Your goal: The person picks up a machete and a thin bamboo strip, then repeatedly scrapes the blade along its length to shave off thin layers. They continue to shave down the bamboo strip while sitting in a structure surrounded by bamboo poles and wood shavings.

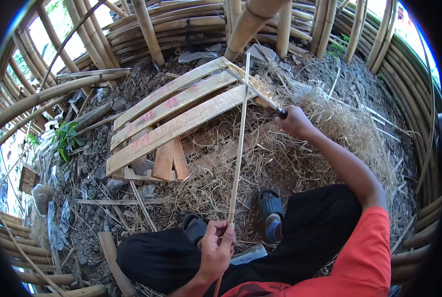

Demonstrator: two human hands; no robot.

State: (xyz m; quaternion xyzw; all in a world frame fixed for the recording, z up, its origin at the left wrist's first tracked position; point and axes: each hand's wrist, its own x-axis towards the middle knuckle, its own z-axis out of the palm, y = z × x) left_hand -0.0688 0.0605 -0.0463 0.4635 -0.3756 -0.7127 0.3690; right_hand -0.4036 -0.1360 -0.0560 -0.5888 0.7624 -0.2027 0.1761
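My left hand (218,251) pinches the near end of a long, thin bamboo strip (239,148), close to my lap. The strip runs away from me, its far end crossing over a slatted wooden pallet (174,116). In my right hand (296,123) is the black handle of a knife (265,102). Its narrow blade points up and left, over the pallet's right corner, and crosses the strip near the far end. Red marks show on the pallet's pale boards.
Curly bamboo shavings (325,133) cover the ground around my sandals (270,210). Bamboo poles (148,32) and stacked bamboo surround the spot. At left lie rubble, plastic scraps and a small green plant (67,139). A thick bamboo piece (116,262) lies beside my left knee.
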